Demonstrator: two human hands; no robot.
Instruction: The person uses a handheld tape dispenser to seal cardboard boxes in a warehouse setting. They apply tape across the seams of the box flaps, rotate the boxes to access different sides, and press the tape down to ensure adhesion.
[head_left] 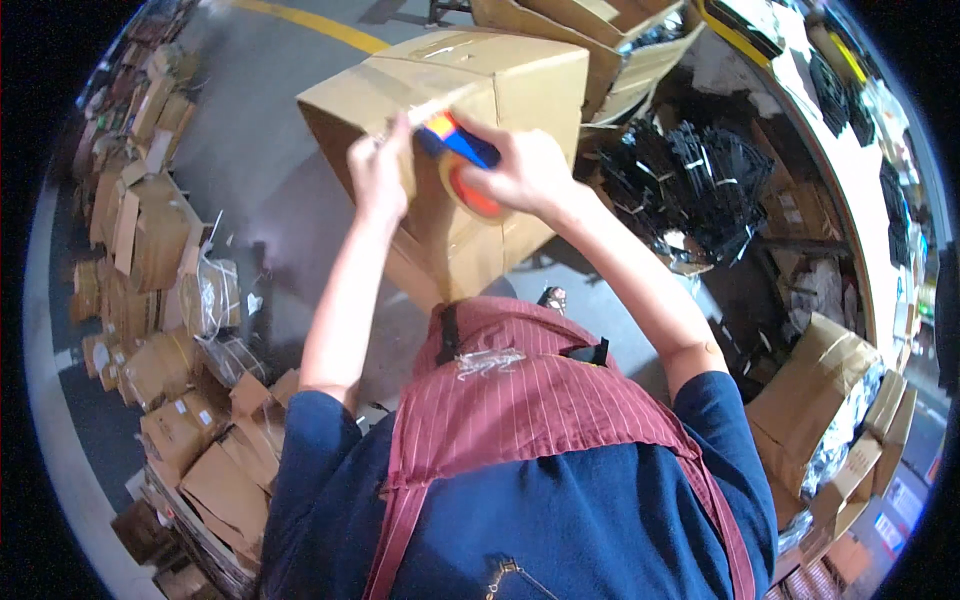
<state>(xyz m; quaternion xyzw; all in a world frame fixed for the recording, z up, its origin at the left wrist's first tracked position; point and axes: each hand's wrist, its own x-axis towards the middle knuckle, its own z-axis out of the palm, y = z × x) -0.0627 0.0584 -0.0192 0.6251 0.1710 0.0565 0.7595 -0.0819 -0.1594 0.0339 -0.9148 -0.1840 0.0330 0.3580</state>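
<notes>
In front of me is a large brown cardboard box (540,100), with clear tape along its top seam. My right hand (530,170) is closed round the handle of a blue and orange tape dispenser (468,148), held against the near part of the box. Its tape roll (470,190) shows below the handle. A shiny strip of clear tape (440,102) lies between the dispenser and my left fingers. My left hand (380,175), slightly blurred, has its fingers curled at the box's left part, close to the strip's end; what they grip is unclear.
Many cardboard boxes (155,235) are piled along the left side. Black thin parts (690,185) lie bundled to the right, beyond my right arm. An open carton (630,70) stands behind the box. Another carton (815,400) with plastic-wrapped contents sits at lower right.
</notes>
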